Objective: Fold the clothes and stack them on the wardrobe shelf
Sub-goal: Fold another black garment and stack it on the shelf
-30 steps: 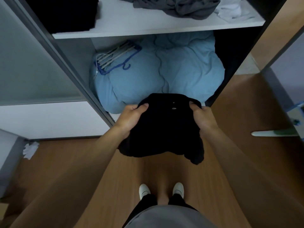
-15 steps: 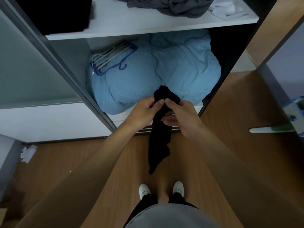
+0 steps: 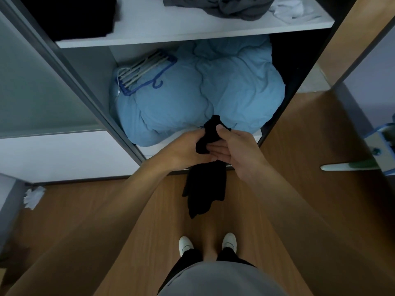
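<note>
A black garment (image 3: pixel 205 184) hangs folded into a narrow strip in front of the open wardrobe. My left hand (image 3: pixel 186 148) grips its upper part, and my right hand (image 3: pixel 233 148) holds it too, thumb on top and fingers stretched under the cloth. The white wardrobe shelf (image 3: pixel 171 28) runs above. On it lie a stack of black clothes (image 3: pixel 70 16) at the left, a crumpled grey garment (image 3: pixel 230 5) in the middle and a white garment (image 3: pixel 292 9) at the right.
A light blue duvet (image 3: pixel 192 97) fills the lower compartment, with a bundle of hangers (image 3: pixel 143 71) on it. A sliding door (image 3: pixel 38 82) stands at the left, a wooden panel (image 3: pixel 350 39) at the right. A white rag (image 3: pixel 33 197) lies on the wooden floor.
The garment, spread wide between my hands a second ago, has been folded in half into a narrow hanging strip. My hands came together at its top and now overlap.
</note>
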Available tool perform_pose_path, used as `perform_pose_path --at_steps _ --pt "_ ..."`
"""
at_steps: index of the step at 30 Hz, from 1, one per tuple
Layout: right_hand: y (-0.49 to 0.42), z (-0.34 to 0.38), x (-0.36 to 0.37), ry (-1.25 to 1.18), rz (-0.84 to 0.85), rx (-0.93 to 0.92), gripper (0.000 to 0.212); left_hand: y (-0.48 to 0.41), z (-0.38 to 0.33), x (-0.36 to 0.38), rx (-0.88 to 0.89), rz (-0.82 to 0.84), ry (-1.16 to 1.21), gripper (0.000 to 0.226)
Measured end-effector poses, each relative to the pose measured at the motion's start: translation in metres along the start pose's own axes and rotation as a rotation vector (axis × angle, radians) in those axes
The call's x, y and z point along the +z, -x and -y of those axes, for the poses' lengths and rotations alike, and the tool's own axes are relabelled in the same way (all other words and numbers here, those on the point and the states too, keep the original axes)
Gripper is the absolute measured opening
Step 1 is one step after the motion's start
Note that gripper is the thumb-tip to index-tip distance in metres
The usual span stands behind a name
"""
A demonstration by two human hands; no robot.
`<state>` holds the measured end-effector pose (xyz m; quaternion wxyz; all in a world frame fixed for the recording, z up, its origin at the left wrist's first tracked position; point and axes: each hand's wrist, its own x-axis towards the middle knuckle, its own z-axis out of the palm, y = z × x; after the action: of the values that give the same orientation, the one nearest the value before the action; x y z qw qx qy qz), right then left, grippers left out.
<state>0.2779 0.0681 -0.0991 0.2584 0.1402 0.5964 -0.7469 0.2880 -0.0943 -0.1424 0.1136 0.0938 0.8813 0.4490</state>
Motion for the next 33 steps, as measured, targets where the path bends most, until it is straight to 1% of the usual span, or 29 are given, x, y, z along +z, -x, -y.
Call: perform_pose_path --at_steps 3,4,6,8,9,10,12,13,14,16,18,20,21,23,25,26,27,30,33 --pt "0.003 -0.004 -0.006 0.167 -0.012 -0.049 0.021 0.003 0.002 0.002 -0.004 -0.016 -0.004 0.019" --pt "0.003 -0.006 -0.009 0.209 -0.033 -0.079 0.021 0.004 0.002 0.002 -0.012 -0.033 0.001 0.02" --pt "0.001 -0.008 -0.015 0.288 -0.061 -0.15 0.025 0.007 0.001 0.004 -0.034 -0.064 0.011 0.034" --pt "-0.002 -0.012 -0.019 0.459 -0.087 -0.276 0.03 0.009 -0.001 0.005 -0.055 -0.068 0.051 0.043" --pt "-0.002 -0.013 -0.02 0.547 -0.088 -0.355 0.027 0.01 -0.002 0.005 -0.058 -0.067 0.074 0.044" --pt "-0.002 -0.014 -0.022 0.615 -0.064 -0.435 0.028 0.01 -0.005 0.004 -0.058 -0.06 0.097 0.04" --pt "-0.002 -0.014 -0.029 0.714 0.097 -0.597 0.038 0.011 -0.01 0.002 -0.05 -0.044 0.125 0.02" --pt "-0.003 -0.015 -0.033 0.78 0.182 -0.671 0.042 0.012 -0.013 0.0 -0.038 -0.042 0.146 0.019" --pt "-0.004 -0.015 -0.037 0.846 0.246 -0.731 0.043 0.013 -0.016 -0.003 -0.028 -0.033 0.171 0.023" --pt "-0.008 -0.012 -0.042 0.901 0.272 -0.788 0.036 0.014 -0.021 -0.01 -0.019 -0.007 0.2 0.025" --pt "-0.01 -0.006 -0.041 0.906 0.268 -0.812 0.022 0.016 -0.023 -0.015 -0.03 0.024 0.206 0.024" --pt "-0.011 -0.001 -0.039 0.942 0.298 -0.862 0.007 0.017 -0.024 -0.019 -0.047 0.032 0.2 0.03" --pt "-0.011 0.0 -0.037 0.942 0.325 -0.885 0.005 0.017 -0.024 -0.02 -0.053 0.033 0.203 0.034" --pt "-0.009 0.002 -0.033 0.888 0.371 -0.86 0.013 0.018 -0.025 -0.021 -0.046 0.034 0.208 0.032" --pt "-0.007 0.006 -0.027 0.789 0.392 -0.724 0.007 0.018 -0.025 -0.023 -0.025 0.026 0.183 0.016" --pt "-0.006 0.008 -0.024 0.75 0.386 -0.647 0.01 0.017 -0.024 -0.023 -0.013 0.015 0.163 0.017" --pt "-0.007 0.01 -0.023 0.735 0.377 -0.594 0.012 0.017 -0.024 -0.023 -0.005 -0.004 0.135 0.023" --pt "-0.012 0.013 -0.018 0.812 0.319 -0.539 0.019 0.018 -0.019 -0.024 0.017 -0.11 0.02 0.023" --pt "-0.015 0.015 -0.014 0.83 0.26 -0.519 0.039 0.02 -0.017 -0.024 0.064 -0.226 -0.047 0.021"
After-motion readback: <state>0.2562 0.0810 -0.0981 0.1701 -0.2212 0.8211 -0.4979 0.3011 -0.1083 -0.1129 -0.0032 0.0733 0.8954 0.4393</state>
